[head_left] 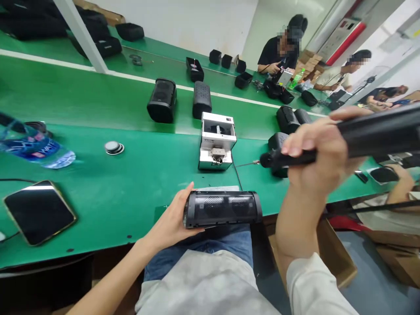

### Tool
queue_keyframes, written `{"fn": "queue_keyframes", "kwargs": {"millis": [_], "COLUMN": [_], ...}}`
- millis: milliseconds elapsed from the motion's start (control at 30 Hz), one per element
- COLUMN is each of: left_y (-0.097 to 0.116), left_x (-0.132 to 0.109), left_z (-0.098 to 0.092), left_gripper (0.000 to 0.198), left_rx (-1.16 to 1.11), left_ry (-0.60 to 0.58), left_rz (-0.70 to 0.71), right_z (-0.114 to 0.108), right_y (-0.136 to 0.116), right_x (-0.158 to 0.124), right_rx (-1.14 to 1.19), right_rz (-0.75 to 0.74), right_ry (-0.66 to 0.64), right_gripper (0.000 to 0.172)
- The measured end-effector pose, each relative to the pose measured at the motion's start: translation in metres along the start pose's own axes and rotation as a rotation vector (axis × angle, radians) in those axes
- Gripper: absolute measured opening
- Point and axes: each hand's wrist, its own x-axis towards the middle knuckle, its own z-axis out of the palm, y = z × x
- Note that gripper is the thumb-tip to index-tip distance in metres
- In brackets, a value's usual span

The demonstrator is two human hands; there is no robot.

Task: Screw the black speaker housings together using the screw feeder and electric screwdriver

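Observation:
My left hand (179, 214) grips the left end of a black speaker (226, 208), which lies on its side at the table's front edge with its two perforated grilles facing up. Raised at the right, my right hand (320, 153) is wrapped around a black electric screwdriver (377, 131), whose tip points left. The tip is apart from the speaker. Beyond the speaker stands a white screw feeder (217, 142) with a metal outlet at its front.
Black speakers (162, 99) stand on the green table (138, 175). To the left are a phone (39, 212), a water bottle (39, 148) and a small round part (113, 147). A cardboard box (334, 253) sits below right. Co-workers (278, 52) sit across the line.

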Motion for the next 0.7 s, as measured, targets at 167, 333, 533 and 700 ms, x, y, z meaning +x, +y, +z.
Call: {"fn": "queue_keyframes", "kwargs": {"millis": [167, 333, 533, 700], "left_y": [-0.003, -0.003, -0.005, -0.005], "left_x": [0.01, 0.009, 0.012, 0.014], "left_z": [0.0, -0.002, -0.001, 0.0], "left_gripper": [0.135, 0.139, 0.143, 0.142], "left_rx": [-0.035, -0.076, -0.104, -0.098], "left_ry": [0.004, -0.043, -0.067, -0.064], "left_rz": [0.038, 0.004, 0.018, 0.029], "right_z": [0.044, 0.06, 0.066, 0.057], "right_y": [0.058, 0.076, 0.079, 0.073], "right_x": [0.002, 0.001, 0.004, -0.001], "right_rx": [-0.022, -0.142, -0.324, -0.41], "right_rz": [0.018, 0.065, 0.222, 0.311], "right_ry": [-0.119, -0.145, -0.104, -0.131], "right_gripper": [0.017, 0.037, 0.048, 0.057]}}
